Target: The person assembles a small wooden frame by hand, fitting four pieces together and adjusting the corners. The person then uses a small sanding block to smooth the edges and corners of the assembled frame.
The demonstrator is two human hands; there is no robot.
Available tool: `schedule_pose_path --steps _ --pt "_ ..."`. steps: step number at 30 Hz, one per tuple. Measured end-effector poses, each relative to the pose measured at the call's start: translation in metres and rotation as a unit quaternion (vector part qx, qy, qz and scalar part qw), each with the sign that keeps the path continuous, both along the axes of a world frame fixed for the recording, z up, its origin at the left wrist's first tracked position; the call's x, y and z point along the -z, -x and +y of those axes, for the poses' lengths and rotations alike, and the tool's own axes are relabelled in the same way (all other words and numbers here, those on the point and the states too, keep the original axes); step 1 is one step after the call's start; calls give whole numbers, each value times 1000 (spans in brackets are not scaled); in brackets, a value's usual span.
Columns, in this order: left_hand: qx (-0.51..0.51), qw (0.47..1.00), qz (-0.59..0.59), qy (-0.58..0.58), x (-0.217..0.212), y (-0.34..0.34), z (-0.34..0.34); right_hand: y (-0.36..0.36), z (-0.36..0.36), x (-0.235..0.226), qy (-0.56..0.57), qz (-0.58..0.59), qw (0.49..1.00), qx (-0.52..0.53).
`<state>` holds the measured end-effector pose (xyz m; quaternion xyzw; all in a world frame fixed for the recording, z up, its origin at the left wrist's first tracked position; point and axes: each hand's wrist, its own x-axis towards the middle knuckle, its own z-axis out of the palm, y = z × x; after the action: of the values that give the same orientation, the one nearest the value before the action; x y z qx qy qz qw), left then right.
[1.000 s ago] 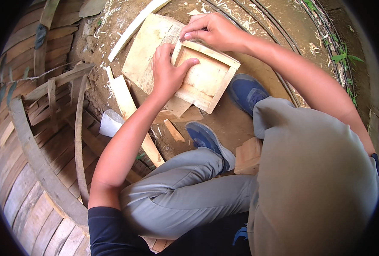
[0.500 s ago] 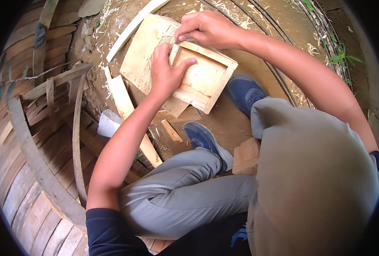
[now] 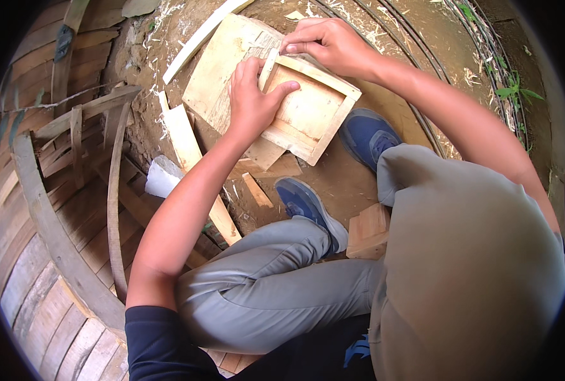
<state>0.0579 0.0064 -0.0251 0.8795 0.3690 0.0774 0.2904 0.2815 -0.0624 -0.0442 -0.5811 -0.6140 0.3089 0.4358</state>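
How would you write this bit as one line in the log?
left hand: gripping shallow wooden box by one side | right hand: pinched at box's upper-left corner, contents unclear | nearby: wooden board

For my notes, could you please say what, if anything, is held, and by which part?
The left grip holds the wooden box by its left side. Whether the right grip, at its upper-left corner, pinches anything cannot be told.

Green leafy plant [image 3: 506, 92] at upper right, white chunk [image 3: 163, 176] and slatted wooden boards [image 3: 57, 317] at left.
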Motion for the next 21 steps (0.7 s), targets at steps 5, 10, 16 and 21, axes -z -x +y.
schedule_pose_path --steps 5,10,16,21 --pt "2 1000 -11 -12 2 2 0 9 8 -7 -8 -36 999 -13" --pt "8 1000 0 -11 1 -2 2 7 -1 -3 15 10 1000 16" --pt "2 1000 3 -15 1 3 4 6 6 -5 4 -6 1000 -8" --pt "4 1000 -1 -19 2 0 0 9 1 -6 20 5 1000 9"
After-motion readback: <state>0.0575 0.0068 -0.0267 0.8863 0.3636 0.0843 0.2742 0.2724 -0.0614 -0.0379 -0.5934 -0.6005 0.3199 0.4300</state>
